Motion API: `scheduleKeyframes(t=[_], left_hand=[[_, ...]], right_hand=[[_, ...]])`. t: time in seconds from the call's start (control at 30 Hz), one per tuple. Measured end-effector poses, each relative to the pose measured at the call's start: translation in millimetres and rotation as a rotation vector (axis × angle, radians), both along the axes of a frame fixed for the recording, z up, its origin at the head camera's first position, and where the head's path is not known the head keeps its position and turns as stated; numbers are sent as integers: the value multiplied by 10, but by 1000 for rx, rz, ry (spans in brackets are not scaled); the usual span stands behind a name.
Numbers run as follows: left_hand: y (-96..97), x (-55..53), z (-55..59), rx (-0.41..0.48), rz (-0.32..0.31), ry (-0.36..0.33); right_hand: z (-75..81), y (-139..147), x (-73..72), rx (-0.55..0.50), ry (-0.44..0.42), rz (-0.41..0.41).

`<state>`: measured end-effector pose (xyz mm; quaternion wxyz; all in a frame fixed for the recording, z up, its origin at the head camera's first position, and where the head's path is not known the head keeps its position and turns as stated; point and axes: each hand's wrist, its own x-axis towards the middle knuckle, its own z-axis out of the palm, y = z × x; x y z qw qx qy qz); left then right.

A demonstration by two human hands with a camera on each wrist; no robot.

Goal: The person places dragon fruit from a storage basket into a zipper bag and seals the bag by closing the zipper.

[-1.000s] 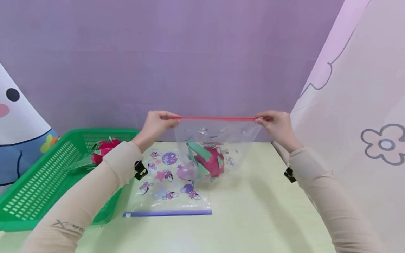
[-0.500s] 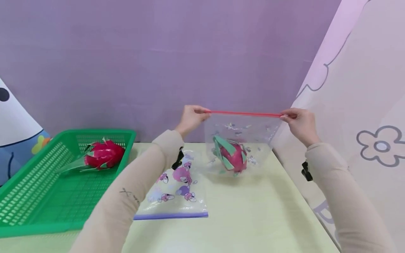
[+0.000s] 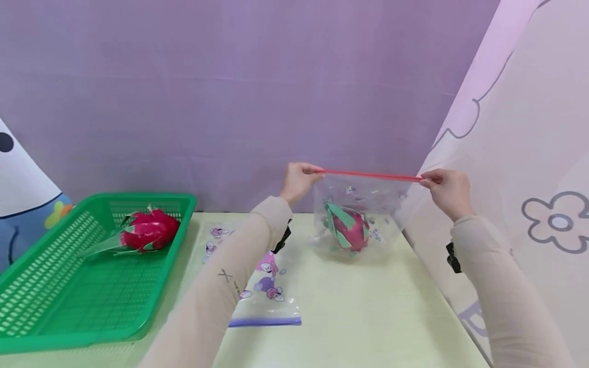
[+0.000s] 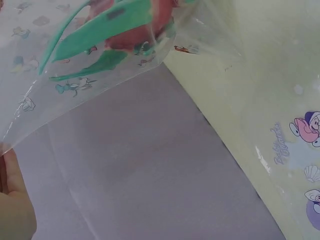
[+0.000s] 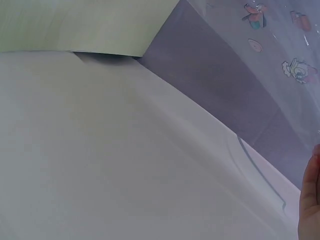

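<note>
A clear printed zip bag (image 3: pixel 388 204) hangs by its red top strip between both hands, over the back right of the table. My left hand (image 3: pixel 300 181) pinches the strip's left end; my right hand (image 3: pixel 448 190) pinches its right end. Low inside the bag sits a red dragon fruit (image 3: pixel 353 232) with green leaf-like scales, also seen through the plastic in the left wrist view. A second zip bag (image 3: pixel 276 306), with a purple strip and pink and purple prints, lies flat on the table, partly hidden behind my left sleeve.
On the left stands a green plastic basket (image 3: pixel 158 296) with another dragon fruit (image 3: pixel 152 230) in it, partly in clear plastic. A purple curtain (image 3: pixel 276 92) closes off the back of the table (image 3: pixel 368 317). A pale flower-printed cloth (image 3: pixel 506 194) hangs along the right edge.
Both hands have carried the red-strip bag with the dragon fruit to the right, away from the basket. My left sleeve now covers part of the flat bag, and the basket's dragon fruit shows fully.
</note>
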<state>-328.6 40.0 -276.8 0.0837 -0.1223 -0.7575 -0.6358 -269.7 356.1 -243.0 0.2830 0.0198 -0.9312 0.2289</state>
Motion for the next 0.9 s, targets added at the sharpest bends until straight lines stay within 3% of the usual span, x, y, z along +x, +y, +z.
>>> scheduleKeyframes(t=[0.23, 0.47, 0.67, 0.9], left_hand=[[-12, 0, -106, -64, 5, -8], [14, -2, -169, -9, 3, -66], [17, 14, -149, -33, -13, -92], [5, 12, -88, -43, -98, -168]], right_hand=[[-141, 3, -18, -28, -32, 10], [-183, 35, -19, -61, -53, 14], [-139, 59, 3, -105, -194, 22], [-128, 167, -8, -311, -333, 57]])
